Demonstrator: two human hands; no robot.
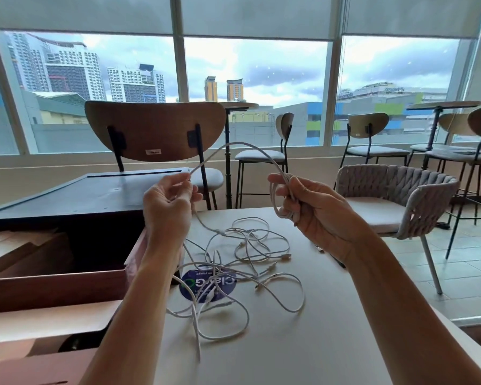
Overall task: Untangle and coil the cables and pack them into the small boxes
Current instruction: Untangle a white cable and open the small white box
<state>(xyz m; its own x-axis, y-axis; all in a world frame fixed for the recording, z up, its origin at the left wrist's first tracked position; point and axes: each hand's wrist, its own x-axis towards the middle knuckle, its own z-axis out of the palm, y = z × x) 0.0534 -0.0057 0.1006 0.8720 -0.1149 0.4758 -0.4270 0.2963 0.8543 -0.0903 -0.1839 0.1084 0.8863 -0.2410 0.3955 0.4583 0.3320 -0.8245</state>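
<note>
A white cable point(245, 147) arcs in the air between my two hands above the table. My right hand point(314, 209) grips a small coil of that cable, several loops wound around its fingers. My left hand point(168, 207) pinches the same cable near its free stretch, and the cable drops from there to the table. A tangled pile of white cables point(242, 268) lies on the beige table point(303, 343), partly over a round blue sticker point(225, 286). Open brown cardboard boxes point(56, 290) stand at the left; their insides are dark.
A dark low cabinet point(75, 195) sits behind the boxes. A wooden-backed chair point(156, 129) stands beyond the table, a woven grey armchair point(395, 195) at the right. A dark thin object point(336, 262) lies on the table under my right wrist. Windows span the back.
</note>
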